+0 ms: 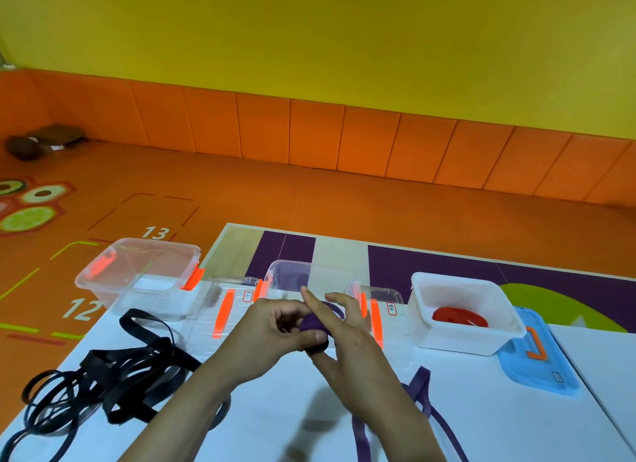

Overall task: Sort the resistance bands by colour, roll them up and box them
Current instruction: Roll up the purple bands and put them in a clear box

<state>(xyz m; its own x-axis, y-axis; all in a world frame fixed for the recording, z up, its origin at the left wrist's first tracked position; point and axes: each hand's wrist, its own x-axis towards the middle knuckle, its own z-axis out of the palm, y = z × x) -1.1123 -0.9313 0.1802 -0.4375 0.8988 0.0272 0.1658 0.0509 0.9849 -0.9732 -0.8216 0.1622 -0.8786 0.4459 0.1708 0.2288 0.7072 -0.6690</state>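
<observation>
Over the white desk's (pixel 488 413) middle, the left hand (pixel 272 330) pinches the small purple rubber band roll (pixel 311 325) and the right hand (pixel 347 330) cups it, index finger straight. If that pinch slackens, I reckon the stretchy coil springs undone.

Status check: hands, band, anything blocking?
Left hand and right hand grip purple band, partly rolled, tail on table. Red band boxed, black bands loose. Middle box unobstructed.
</observation>
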